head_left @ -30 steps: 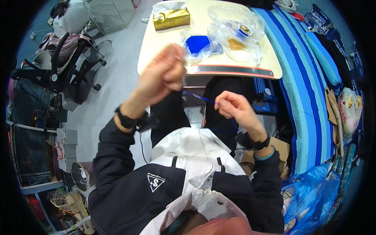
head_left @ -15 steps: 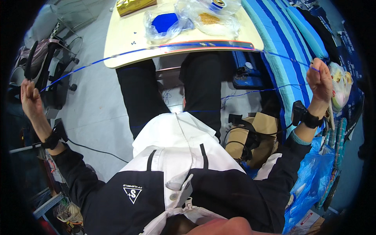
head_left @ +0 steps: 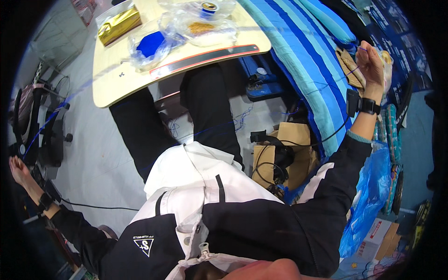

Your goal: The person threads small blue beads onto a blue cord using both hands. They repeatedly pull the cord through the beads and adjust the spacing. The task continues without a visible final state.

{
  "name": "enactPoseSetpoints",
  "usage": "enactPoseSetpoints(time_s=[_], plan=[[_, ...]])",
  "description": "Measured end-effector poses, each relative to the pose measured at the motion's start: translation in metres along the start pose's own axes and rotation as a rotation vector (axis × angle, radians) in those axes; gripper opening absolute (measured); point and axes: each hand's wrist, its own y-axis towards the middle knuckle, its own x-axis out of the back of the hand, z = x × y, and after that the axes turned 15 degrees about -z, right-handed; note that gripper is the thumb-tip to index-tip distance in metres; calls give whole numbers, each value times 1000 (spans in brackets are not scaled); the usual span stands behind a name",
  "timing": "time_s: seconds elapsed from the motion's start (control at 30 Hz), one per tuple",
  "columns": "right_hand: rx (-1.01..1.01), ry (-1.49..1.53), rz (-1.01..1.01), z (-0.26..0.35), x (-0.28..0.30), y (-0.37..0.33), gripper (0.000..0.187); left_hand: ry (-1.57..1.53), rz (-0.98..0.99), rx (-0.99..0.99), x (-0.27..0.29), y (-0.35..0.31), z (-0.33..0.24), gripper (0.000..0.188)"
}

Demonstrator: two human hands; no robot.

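A thin blue cord (head_left: pixel 59 106) runs in a long span between my widely spread hands, blurred where it crosses above the table. My right hand (head_left: pixel 370 63), raised at the far right over the striped bedding, is closed with the cord at its fingers. At the far left edge, my left hand (head_left: pixel 22 171) is closed at the cord's other end; its fingertips are small and dim there. More blue cord (head_left: pixel 240 120) lies in loose, tangled loops about my legs and on the floor.
The pale table (head_left: pixel 112 88) carries a gold box (head_left: pixel 119 27), a bag of blue pieces (head_left: pixel 150 44), a bag of golden pieces (head_left: pixel 200 28), a roll (head_left: pixel 209 7) and a long red-edged strip (head_left: pixel 205 60). Blue striped bedding (head_left: pixel 298 60) is alongside. A cardboard box (head_left: pixel 294 135) stands near my legs.
My view has swung, so the table sits further left. My left hand is lower and further out, my right hand a little higher. The cord still spans between them.
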Motion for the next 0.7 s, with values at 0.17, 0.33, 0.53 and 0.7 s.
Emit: enactPoseSetpoints(time_s=[0.17, 0.33, 0.53, 0.7], plan=[[45, -76, -184, 18, 31, -6, 21, -51, 16, 114, 57, 5, 30, 15], [25, -76, 35, 36, 59, -1, 31, 124, -239, 133, 78, -35, 31, 21], [75, -40, 44, 44, 77, 10, 32, 376, -608, -53, 98, -59, 37, 19], [6, -152, -64, 48, 90, 9, 35, 814, -653, -281, 112, -83, 31, 26]])
